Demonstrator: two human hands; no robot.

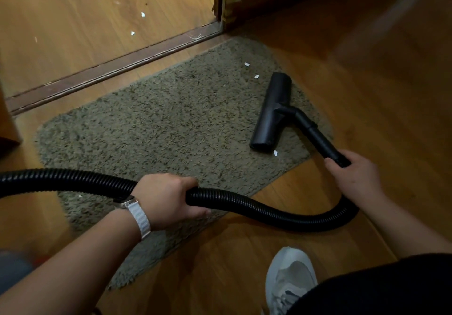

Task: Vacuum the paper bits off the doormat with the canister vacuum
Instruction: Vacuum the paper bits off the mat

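From the head camera, the doormat (171, 124) lies on the wooden floor (367, 75) beside the door threshold (117, 65), with the black floor nozzle (271, 111) resting flat on its three-o'clock end. Paper bits (247, 64) sit just off the nozzle's twelve-o'clock tip, and one more (275, 153) lies at its six-o'clock end. The right hand (354, 177) is wrapped around the rigid wand (322, 141), probably the best place to steer from. The left hand (168, 199), palm down, is closed around the corrugated hose (256, 209), which looks light and floppy, sagging in a loop between both hands.
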